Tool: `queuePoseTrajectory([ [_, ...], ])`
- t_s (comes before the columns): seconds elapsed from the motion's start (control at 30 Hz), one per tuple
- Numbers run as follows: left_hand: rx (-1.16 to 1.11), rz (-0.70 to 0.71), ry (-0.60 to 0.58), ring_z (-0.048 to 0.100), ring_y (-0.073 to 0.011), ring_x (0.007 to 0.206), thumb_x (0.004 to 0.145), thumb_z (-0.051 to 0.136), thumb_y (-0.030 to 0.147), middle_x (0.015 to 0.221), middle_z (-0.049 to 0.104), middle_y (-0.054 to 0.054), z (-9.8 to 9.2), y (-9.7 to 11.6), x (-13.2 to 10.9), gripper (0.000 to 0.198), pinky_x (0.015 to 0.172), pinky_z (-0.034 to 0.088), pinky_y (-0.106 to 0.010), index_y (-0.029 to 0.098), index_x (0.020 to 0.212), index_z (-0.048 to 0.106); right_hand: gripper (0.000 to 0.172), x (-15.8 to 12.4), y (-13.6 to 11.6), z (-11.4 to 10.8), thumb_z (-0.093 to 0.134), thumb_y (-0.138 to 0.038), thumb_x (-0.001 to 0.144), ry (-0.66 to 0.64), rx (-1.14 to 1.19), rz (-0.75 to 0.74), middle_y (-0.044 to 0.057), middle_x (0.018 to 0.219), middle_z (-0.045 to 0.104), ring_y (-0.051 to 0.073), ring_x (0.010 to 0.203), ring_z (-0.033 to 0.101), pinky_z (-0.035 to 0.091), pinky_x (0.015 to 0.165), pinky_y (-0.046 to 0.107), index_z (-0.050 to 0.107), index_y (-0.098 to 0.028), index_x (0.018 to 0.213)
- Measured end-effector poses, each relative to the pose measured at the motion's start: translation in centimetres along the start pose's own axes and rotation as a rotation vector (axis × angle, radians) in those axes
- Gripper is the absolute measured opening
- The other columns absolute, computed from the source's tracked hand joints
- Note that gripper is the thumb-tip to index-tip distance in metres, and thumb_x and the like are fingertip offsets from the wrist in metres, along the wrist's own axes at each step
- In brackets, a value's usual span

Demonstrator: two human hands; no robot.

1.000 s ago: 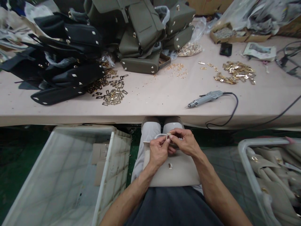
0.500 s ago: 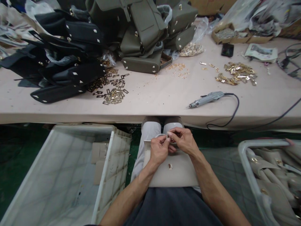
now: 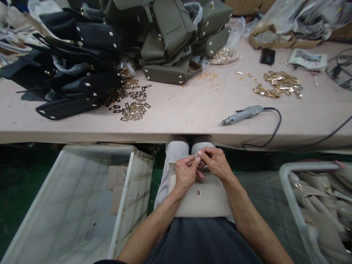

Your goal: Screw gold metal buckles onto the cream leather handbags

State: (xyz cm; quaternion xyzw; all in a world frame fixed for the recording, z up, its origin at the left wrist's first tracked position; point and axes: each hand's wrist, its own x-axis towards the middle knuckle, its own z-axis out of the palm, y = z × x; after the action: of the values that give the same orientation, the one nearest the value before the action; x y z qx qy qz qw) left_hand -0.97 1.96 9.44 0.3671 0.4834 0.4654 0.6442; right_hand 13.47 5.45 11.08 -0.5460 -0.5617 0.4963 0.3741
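A beige leather bag lies flat on my lap, with a small gold clasp showing on its front. My left hand and my right hand meet at the bag's far edge. Both are closed in a pinch on the bag's thin beige strap, where a small fitting sits between my fingertips. What the fitting is I cannot make out. An electric screwdriver with a black cord lies on the table just beyond my knees, untouched.
A white plastic crate stands at my left, another crate with beige bags at my right. On the table are black bags, olive bags, and piles of gold hardware.
Both hands have shifted slightly up along the strap and stay pinched on it. The bag has not moved on my lap.
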Motion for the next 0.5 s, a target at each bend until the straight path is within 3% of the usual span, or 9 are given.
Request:
queuePoseTrajectory([
  [0.13, -0.105, -0.035, -0.035, 0.074, -0.0184, 0.054, 0.080, 0.080, 0.048, 0.093, 0.079, -0.015, -0.05, -0.43, 0.08, 0.058, 0.052, 0.062, -0.026, 0.007, 0.120, 0.068, 0.034, 0.23, 0.12, -0.12, 0.065, -0.048, 0.092, -0.002, 0.002, -0.009, 0.001, 0.067, 0.062, 0.013, 0.058, 0.054, 0.043, 0.055, 0.024, 0.069, -0.016, 0.081],
  [0.23, -0.108, -0.048, -0.009, 0.072, -0.0179, 0.050, 0.081, 0.079, 0.047, 0.088, 0.079, -0.014, 0.09, -0.59, 0.10, 0.058, 0.047, 0.060, -0.026, 0.006, 0.119, 0.065, 0.032, 0.26, 0.26, -0.08, 0.066, -0.047, 0.091, -0.053, -0.006, -0.030, 0.001, 0.068, 0.063, 0.013, 0.058, 0.055, 0.043, 0.055, 0.025, 0.069, -0.016, 0.083],
  [0.5, -0.046, -0.035, 0.030, 0.068, -0.0164, 0.045, 0.083, 0.075, 0.045, 0.078, 0.078, -0.009, 0.42, -0.46, 0.16, 0.045, 0.044, 0.056, -0.024, 0.009, 0.110, 0.066, 0.031, 0.63, 0.25, 0.55, 0.067, -0.045, 0.087, 0.034, -0.086, 0.002, 0.002, 0.064, 0.064, 0.013, 0.055, 0.053, 0.039, 0.052, 0.025, 0.072, -0.016, 0.077],
])
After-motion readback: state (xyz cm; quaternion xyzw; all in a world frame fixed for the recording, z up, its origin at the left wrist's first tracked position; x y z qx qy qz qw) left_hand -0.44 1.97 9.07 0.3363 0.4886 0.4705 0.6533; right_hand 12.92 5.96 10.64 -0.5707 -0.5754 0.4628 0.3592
